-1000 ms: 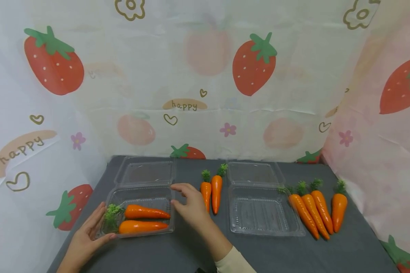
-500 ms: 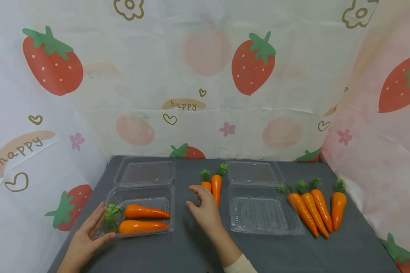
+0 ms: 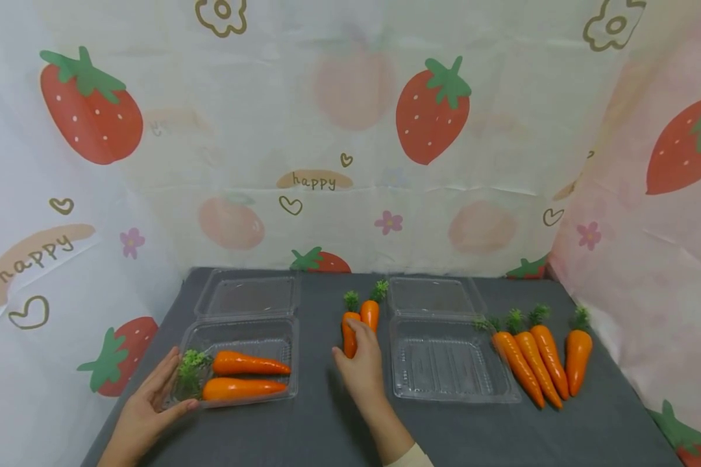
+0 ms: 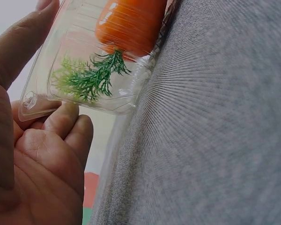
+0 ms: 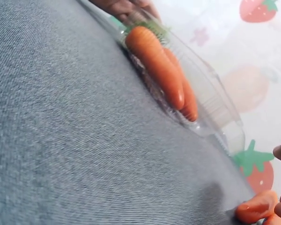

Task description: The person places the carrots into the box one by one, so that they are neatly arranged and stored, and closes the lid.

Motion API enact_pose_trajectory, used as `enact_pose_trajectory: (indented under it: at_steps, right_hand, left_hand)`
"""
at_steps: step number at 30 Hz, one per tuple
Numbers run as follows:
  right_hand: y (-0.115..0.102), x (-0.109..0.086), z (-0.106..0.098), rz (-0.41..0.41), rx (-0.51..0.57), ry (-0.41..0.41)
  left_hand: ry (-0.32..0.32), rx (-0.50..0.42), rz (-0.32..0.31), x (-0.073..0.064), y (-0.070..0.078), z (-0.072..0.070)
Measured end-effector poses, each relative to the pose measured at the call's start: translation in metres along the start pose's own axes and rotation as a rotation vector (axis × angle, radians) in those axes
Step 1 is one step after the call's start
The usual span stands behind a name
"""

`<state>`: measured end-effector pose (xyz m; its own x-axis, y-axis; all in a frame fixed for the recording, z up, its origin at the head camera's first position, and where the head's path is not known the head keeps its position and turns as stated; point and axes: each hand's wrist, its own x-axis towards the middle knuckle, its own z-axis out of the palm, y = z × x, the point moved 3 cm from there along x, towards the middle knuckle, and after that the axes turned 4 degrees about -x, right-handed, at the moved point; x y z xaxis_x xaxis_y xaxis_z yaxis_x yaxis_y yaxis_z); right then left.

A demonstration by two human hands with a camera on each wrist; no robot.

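At the left, my left hand [image 3: 143, 412] holds the near-left corner of an open clear plastic container [image 3: 295, 389], thumb along the front and fingers round the side. Two orange carrots [image 3: 245, 388] with green tops lie inside it, side by side. My right hand [image 3: 359, 370] is over the middle pair, its fingertips right at the left carrot [image 3: 348, 337] and the thumb apart from the fingers. Partly hidden by that hand, the other carrot [image 3: 370, 313] lies just right of it. In the right wrist view, thumb and fingers show only at the right edge, near a carrot [image 5: 257, 207].
A second open clear container [image 3: 444, 392] stands right of the right hand with nothing in it. Several carrots [image 3: 526, 363] lie against and beyond its right side. Both lids [image 3: 248, 295] lie back toward the strawberry-printed curtain [image 3: 327, 130]. Grey cloth [image 3: 269, 441] covers the table.
My right hand has left the right rim of the left container and moved right to the middle carrots. The left hand and the container have stayed in place.
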<state>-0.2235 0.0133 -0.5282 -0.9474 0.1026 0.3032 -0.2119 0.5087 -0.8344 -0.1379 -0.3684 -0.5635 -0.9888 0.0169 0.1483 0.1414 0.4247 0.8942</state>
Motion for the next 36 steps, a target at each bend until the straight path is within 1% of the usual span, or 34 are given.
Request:
enact_pose_trajectory:
  at_steps: [3, 12, 18, 24, 29, 36]
  right_hand:
    - [0.004, -0.001, 0.001, 0.011, -0.023, 0.016]
    - [0.013, -0.004, 0.009, 0.045, -0.053, 0.046]
    - [0.016, -0.005, 0.014, 0.07, -0.058, 0.031]
    - [0.017, -0.006, 0.019, 0.053, -0.053, 0.037]
    - [0.018, -0.008, 0.023, 0.059, -0.063, 0.015]
    - [0.017, -0.01, 0.027, 0.011, -0.107, 0.0]
  left_hand:
    - [-0.002, 0.005, -0.009, -0.001, 0.0, 0.0]
    - [0.007, 0.006, 0.009, -0.001, -0.002, 0.0]
    - [0.012, -0.008, 0.017, -0.001, 0.0, 0.0]
    - [0.01, -0.05, 0.032, -0.002, 0.004, 0.0]
    - [0.015, -0.033, 0.028, -0.002, 0.007, 0.0]
    - [0.013, -0.026, 0.026, -0.002, 0.007, 0.0]
